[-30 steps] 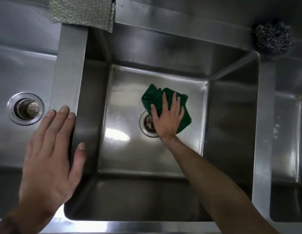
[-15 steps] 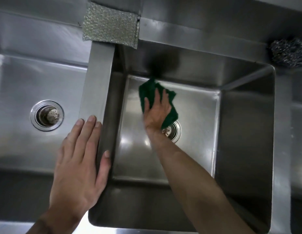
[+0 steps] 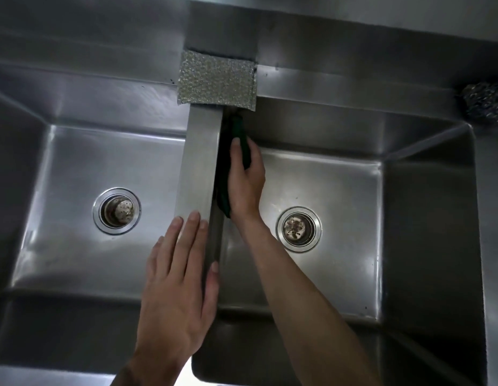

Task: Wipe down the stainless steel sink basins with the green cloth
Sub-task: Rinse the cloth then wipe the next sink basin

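My right hand point(image 3: 246, 182) presses the green cloth point(image 3: 236, 151) flat against the right basin's point(image 3: 339, 190) left wall; my left hand point(image 3: 181, 280) rests open on the divider point(image 3: 199, 162). Next, I'd wipe nearer.

Steel sink divider point(image 3: 199, 151) with silver sponge point(image 3: 216, 79), left hand point(image 3: 178, 285).

Quick count: two sink basins, a left basin point(image 3: 61, 218) and a right basin point(image 3: 353, 213), each with one drain, so two drains point(image 3: 116, 210) point(image 3: 298, 229). One green cloth point(image 3: 239, 135), one silver sponge pad point(image 3: 216, 79), one steel wool ball point(image 3: 486, 103). Two hands, a left hand point(image 3: 178, 291) and a right hand point(image 3: 246, 179).
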`<state>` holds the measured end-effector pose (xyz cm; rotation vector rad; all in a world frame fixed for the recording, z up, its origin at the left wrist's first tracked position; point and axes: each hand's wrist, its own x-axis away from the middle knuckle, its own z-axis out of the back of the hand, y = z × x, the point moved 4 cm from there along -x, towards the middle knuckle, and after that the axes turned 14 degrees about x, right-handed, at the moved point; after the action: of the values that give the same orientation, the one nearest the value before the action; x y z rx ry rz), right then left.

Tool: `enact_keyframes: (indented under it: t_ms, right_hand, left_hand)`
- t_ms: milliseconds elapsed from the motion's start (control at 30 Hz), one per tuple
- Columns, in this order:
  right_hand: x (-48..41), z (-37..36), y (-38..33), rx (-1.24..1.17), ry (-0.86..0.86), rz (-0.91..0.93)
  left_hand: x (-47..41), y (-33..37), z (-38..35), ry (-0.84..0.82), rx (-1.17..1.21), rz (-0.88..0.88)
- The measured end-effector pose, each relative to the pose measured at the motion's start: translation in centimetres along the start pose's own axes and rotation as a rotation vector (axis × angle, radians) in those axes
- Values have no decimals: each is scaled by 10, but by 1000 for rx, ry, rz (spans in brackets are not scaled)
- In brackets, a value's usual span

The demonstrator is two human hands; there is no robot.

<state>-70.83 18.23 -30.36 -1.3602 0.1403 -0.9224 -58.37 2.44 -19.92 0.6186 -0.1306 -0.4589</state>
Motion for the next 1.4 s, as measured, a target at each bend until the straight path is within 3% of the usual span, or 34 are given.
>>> enact_keyframes:
  t_ms: [133,300,533,733,867,967,1133,1300,1400]
  right_hand:
    - [-1,-10,-11,106,12,134]
    - [-16,-23,5,206,-69,-65]
    - [9,-11,-22,67,-2,163]
    - [-6,-22,3,237,-62,-21]
    - [25,-1,-21,148,-29,205]
    - [25,-2,-20,163,-5,267]
    - [-2,-21,17,279,-89,-52]
    - [43,2,-3,181,-70,179]
    - [45,1,12,210,-68,178]
  left_hand:
    - [-5,-3,3,12,3,-33]
    - [-5,-3,1,5,10,-15]
    - [-4,-2,2,7,-6,-19]
    - [-4,0,3,5,-41,-4]
    - [-5,0,2,4,-42,-1]
    - [-3,-1,2,5,-45,-2]
    - [-4,0,3,0,-55,8]
    - [-4,-1,2,1,-45,-1]
    - [-3,-2,2,-5,-49,1]
